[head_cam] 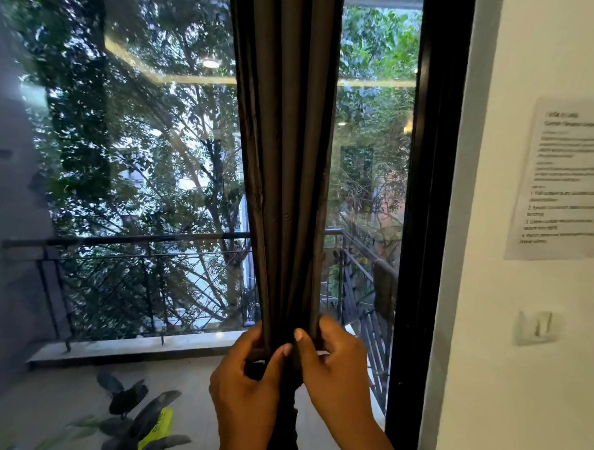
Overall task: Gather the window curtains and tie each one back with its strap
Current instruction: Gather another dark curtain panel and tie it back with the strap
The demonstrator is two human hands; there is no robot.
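Note:
A dark brown curtain [285, 149] hangs gathered into a narrow bunch in front of the window glass [138, 156]. My left hand [247, 386] grips the bunch from the left, thumb across the front folds. From the right, my right hand [333, 366] holds the same bunch, its thumb pressing on the front. Both hands meet at the same height, low on the curtain. A darker band of fabric shows between the hands; whether it is the strap I cannot tell.
The black window frame [426, 196] stands right of the curtain. On the white wall beyond it hang a printed sheet [566, 178] and a small hook plate [536, 327]. A balcony railing [135, 241] and trees lie outside the glass. Plant leaves [134, 411] sit low left.

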